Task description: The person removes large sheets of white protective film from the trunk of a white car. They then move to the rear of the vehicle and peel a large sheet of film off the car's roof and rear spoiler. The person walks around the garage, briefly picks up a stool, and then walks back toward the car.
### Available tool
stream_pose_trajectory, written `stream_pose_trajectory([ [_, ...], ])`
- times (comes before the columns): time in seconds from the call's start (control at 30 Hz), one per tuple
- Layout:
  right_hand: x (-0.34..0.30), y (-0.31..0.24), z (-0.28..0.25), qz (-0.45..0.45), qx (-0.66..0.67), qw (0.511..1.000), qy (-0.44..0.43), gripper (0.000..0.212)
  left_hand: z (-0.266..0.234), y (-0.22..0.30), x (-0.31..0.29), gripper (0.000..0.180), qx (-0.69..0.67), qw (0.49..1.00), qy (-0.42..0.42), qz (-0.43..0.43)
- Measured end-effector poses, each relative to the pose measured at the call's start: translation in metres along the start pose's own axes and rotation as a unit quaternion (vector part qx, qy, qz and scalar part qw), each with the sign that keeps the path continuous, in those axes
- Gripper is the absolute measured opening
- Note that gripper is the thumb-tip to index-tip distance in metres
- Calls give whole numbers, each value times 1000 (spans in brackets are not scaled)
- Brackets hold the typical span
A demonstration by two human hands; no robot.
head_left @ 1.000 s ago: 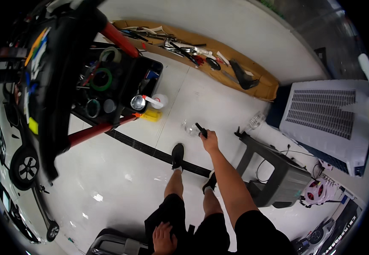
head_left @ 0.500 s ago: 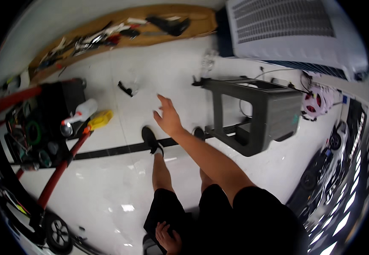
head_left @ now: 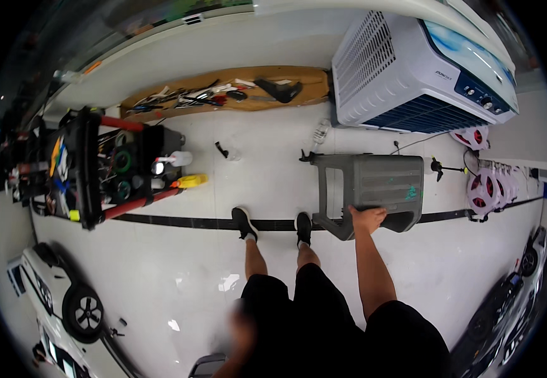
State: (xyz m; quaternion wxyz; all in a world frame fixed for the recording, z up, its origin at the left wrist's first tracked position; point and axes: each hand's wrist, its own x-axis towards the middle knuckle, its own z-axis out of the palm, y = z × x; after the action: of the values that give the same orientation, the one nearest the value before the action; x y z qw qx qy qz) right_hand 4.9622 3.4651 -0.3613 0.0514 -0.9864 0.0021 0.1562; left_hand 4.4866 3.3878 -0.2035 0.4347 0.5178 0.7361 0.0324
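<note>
My right hand reaches out to the near side of a grey plastic stool-like box with an open frame at its left end. The thumb points up and the fingers stretch to the right, seemingly lying against the box without wrapping round it. Low down beside my thigh is my left hand, smeared by motion so its fingers cannot be made out. Away from both hands, a small black-handled spray bottle lies on the white floor, and a clear plastic bottle lies behind the grey box.
A tool cart with red posts stands at left, carrying a yellow bottle. Against the wall, a cardboard tray holds assorted parts. An air cooler stands back right, near pink-and-red reels. A dark drain strip crosses the floor.
My right hand has gone from over the open floor rightward to the grey box. The left hand, earlier resting by my thigh, is now blurred. My view has shifted, showing more wall and cooler.
</note>
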Motion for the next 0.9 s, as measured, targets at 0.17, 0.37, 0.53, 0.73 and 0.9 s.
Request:
stream_pose_trajectory([
  [0.17,29,60,58,32,76,995,-55,115,-21,-92,-82,32,80,993,77,39],
  [0.37,33,70,-8,-142,86,986,-4,75,-62,-138,-142,35,156,976,120,95],
  [0.53,6,79,-127,-105,305,938,-130,63,-95,-218,-178,37,-79,974,176,-115],
  [0.73,-139,88,-189,-136,376,903,-160,62,-86,-398,-196,39,-86,943,304,-103],
  [0.9,-236,63,-181,-374,156,893,-196,54,-130,-545,-210,41,-118,893,399,-170],
])
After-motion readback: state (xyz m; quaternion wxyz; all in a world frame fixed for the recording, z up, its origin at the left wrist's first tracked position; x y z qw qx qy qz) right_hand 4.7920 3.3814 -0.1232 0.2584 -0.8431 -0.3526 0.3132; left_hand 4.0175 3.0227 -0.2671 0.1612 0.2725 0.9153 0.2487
